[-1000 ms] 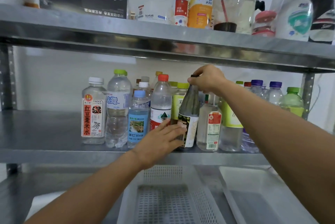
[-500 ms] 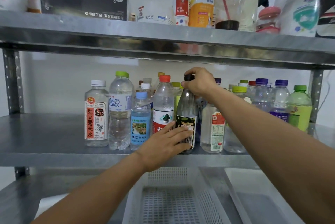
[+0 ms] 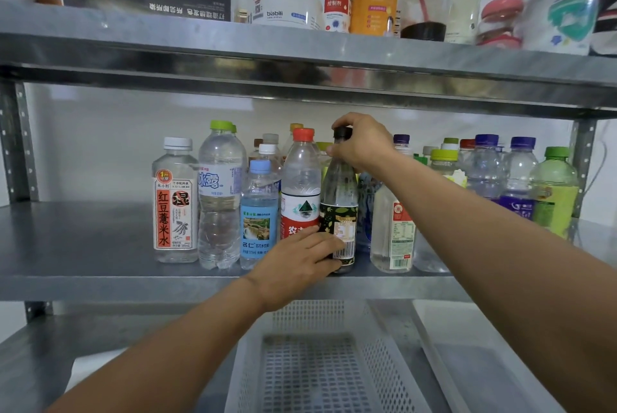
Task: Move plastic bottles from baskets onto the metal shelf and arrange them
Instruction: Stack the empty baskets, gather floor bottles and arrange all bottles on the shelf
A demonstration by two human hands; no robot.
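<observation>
- The neck of the dark bottle [image 3: 339,192], just under its black cap [image 3: 343,132], is pinched from above by the right hand [image 3: 362,142].
- Its lower label is steadied by the left hand [image 3: 300,259], with fingers laid nearly straight against it.
- The bottle is stood upright at the front of the metal shelf [image 3: 83,245], just beside the red-capped bottle [image 3: 302,179]; it is judged to be being lined up in the row.
- A gentle release is called for next, since smooth, light plastic is easily tipped.
- A white perforated basket [image 3: 317,362] is seen below.

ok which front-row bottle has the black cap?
The dark-labelled bottle the right hand pinches at the neck, right of the red-capped bottle; other caps are coloured or white.
</observation>
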